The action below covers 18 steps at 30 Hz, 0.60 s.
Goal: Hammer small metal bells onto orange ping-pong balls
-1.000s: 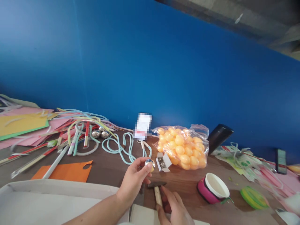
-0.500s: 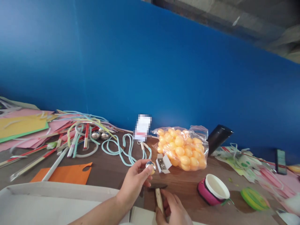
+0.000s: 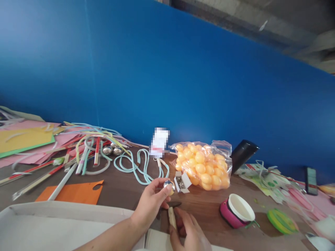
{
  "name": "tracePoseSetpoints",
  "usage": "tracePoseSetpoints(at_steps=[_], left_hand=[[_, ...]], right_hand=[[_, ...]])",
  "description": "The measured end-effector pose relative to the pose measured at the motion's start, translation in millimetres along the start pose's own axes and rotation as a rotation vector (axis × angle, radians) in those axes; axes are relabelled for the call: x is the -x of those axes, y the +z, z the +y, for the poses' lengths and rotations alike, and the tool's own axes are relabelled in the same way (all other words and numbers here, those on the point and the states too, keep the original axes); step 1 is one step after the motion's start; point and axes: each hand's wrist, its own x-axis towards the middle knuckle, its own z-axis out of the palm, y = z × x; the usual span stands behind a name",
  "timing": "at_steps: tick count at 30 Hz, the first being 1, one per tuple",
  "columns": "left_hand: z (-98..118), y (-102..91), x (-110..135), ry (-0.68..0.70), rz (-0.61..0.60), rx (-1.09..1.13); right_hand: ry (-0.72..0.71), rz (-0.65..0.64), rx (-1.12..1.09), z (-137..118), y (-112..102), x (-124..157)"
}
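My left hand (image 3: 150, 200) pinches a shiny silver ball (image 3: 169, 187) between thumb and fingertips above the table. Just below and to the right, my right hand (image 3: 190, 232) is wrapped round the pale wooden handle of a small hammer (image 3: 172, 218). Its dark, narrow head lies crosswise at the far end, under the ball and apart from it. Beside the ball stands a small open white box (image 3: 184, 182) with tiny metallic pieces inside, too small to name. Several more silver balls (image 3: 112, 150) rest at the back left.
Behind the white box lies a clear bag of orange balls (image 3: 206, 169). A pink-sleeved white cup (image 3: 238, 211) and a green-yellow lid (image 3: 282, 221) stand right. Light blue cord (image 3: 132, 165), orange paper (image 3: 75, 193) and a white tray (image 3: 65, 211) are left. A blue partition (image 3: 167, 69) rises behind.
My right hand and the hammer have shifted slightly left and up, closer to the ball. My left hand keeps hold of the ball almost in place.
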Motion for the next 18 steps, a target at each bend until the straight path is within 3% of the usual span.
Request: tracePoseSetpoints(at_steps=[5, 9, 11, 18], left_hand=[[0.7, 1.2, 1.2, 0.007, -0.044, -0.009], [0.4, 2.3, 4.8, 0.008, -0.164, -0.017], [-0.1, 2.6, 6.8, 0.015, -0.226, -0.01], [1.2, 3.7, 12.6, 0.049, -0.421, 0.016]], right_hand=[[0.075, 0.067, -0.355, -13.7, -7.9, -6.4], [0.342, -0.072, -0.814, -21.4, -15.8, -13.7], [0.399, -0.117, -0.963, -21.7, -19.6, -16.7], [0.481, -0.208, -1.173, -16.8, -23.4, -16.8]])
